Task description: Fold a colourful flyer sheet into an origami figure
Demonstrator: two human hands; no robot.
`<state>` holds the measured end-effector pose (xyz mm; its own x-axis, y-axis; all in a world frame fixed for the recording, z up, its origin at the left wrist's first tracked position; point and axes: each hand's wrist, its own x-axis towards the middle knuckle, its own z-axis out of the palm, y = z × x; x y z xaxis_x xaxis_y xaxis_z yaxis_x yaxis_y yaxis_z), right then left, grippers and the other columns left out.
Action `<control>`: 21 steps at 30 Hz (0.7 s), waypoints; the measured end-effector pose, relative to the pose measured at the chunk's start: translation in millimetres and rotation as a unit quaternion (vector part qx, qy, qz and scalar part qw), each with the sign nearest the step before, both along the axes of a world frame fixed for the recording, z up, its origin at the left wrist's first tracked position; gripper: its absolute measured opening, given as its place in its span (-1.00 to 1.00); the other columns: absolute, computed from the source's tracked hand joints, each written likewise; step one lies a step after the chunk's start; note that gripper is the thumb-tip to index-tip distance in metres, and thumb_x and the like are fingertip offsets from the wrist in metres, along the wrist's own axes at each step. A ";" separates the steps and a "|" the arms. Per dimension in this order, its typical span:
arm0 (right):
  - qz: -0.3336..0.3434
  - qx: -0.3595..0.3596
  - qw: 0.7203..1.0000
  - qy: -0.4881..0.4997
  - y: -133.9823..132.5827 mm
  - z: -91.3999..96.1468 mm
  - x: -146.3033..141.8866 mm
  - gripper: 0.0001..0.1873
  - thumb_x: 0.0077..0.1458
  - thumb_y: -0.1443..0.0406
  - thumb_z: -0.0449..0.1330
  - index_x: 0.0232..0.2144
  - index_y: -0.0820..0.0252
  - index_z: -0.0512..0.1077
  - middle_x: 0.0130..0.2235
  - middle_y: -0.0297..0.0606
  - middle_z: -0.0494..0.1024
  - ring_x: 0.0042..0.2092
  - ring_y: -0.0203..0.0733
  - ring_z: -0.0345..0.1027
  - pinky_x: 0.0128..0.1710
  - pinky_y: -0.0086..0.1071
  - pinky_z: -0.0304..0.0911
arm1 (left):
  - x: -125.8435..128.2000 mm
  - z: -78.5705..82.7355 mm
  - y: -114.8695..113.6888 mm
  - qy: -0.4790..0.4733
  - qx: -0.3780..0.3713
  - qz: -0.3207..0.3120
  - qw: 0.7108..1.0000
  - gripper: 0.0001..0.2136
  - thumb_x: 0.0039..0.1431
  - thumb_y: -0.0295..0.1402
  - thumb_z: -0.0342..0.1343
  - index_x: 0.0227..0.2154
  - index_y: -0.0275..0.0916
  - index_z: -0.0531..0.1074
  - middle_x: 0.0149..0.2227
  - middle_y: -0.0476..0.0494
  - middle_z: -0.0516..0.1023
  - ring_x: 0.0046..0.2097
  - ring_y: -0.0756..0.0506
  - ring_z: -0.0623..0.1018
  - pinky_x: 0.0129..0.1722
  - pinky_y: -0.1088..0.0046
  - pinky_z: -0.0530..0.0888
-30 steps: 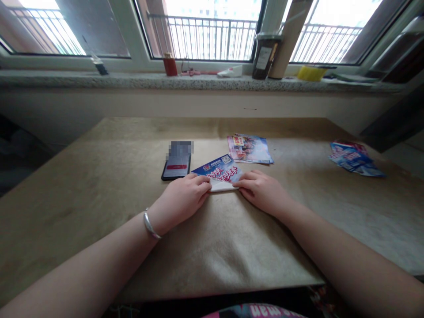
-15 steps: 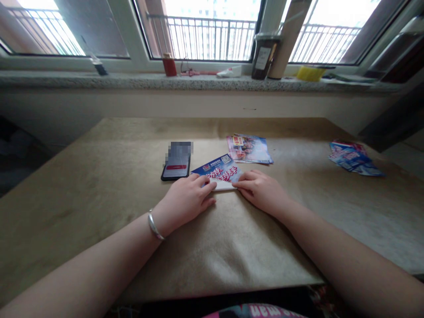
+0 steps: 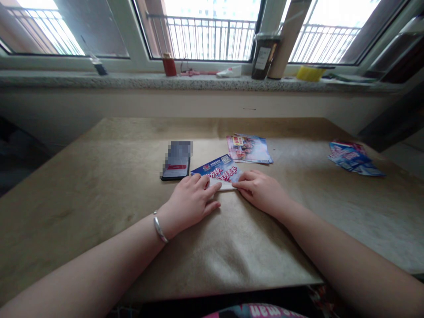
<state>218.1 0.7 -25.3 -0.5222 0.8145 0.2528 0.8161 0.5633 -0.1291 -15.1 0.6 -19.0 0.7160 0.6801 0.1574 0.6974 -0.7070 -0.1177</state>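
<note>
A folded blue and white leaflet (image 3: 218, 171) with red lettering lies on the brown table (image 3: 99, 185) in front of me. My left hand (image 3: 192, 201), with a silver bracelet on the wrist, lies flat on its near left edge, fingers stretched out. My right hand (image 3: 261, 190) presses its fingertips on the leaflet's near right corner, fingers also flat. Both hands pin the paper to the table. The fold under my fingers is partly hidden.
A black phone (image 3: 177, 165) lies just left of the leaflet. A small stack of leaflets (image 3: 248, 149) sits behind it, and another pile (image 3: 353, 158) at the far right. The windowsill (image 3: 132, 80) holds a red cup (image 3: 169, 65), a dark jar (image 3: 263, 56) and a yellow item (image 3: 309, 73).
My left hand has slid a little toward me and to the right along the leaflet's near edge, fingers spreading flatter. My right hand has hardly moved.
</note>
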 end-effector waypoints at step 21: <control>0.001 0.007 1.000 -0.017 -0.8 -0.8 -1.0 -0.74 0.19 0.30 0.07 -0.21 0.06 0.56 -0.28 -0.24 0.53 -0.22 -0.19 0.35 -0.24 -0.36 0.24 | 0.6 -11.9 3.3 -0.026 -0.051 -0.036 0.998 -0.47 0.26 -0.01 -0.11 0.21 -0.14 0.14 0.12 -0.26 0.27 0.16 -0.26 0.24 0.14 0.12 0.22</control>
<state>217.1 -0.1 -26.1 -0.5329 0.8095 0.2465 0.8183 0.5672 -0.0933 -14.5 3.8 -30.8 0.7564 0.6414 0.1282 0.6475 -0.7620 -0.0082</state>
